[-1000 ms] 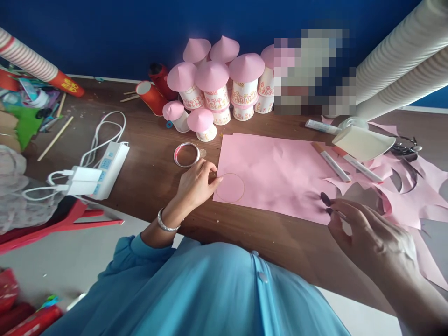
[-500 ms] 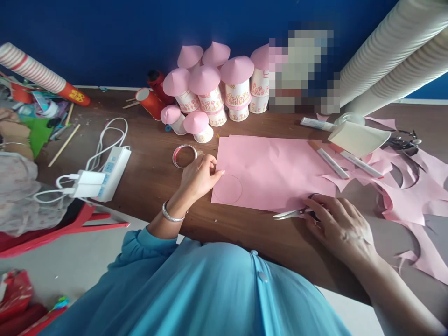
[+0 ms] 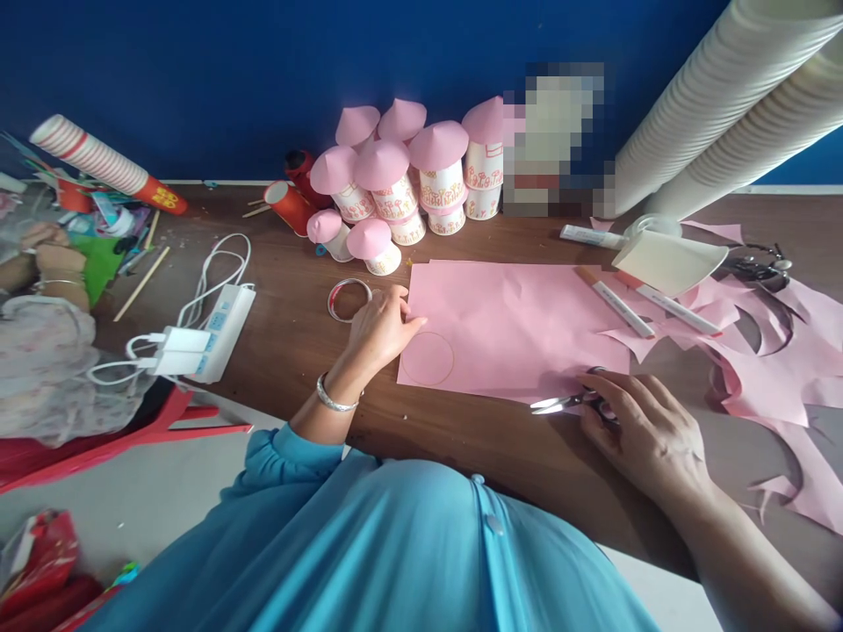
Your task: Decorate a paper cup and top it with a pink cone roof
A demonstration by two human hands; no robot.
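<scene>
A flat sheet of pink paper (image 3: 507,325) lies on the table, with a circle drawn near its lower left corner. My left hand (image 3: 382,329) is at the sheet's left edge, fingers curled and thumb over the paper just above the circle; its fingertips are partly hidden. Under my right hand (image 3: 649,430) is a pair of scissors (image 3: 557,405), gripped by the handles at the sheet's lower right corner. The scissor blades point left, nearly together. A roll of tape (image 3: 331,303) lies beside my left hand.
Paper cups with pink cone roofs (image 3: 385,167) stand along the wall. Markers (image 3: 623,307) and pink scraps (image 3: 767,377) lie to the right, near stacked white cups (image 3: 711,114). A power strip (image 3: 230,329) lies left. Another person's arm (image 3: 62,272) rests at far left.
The scissors have shifted slightly right and their blades look closer together. My left hand stays at the paper's edge. The view has turned slightly.
</scene>
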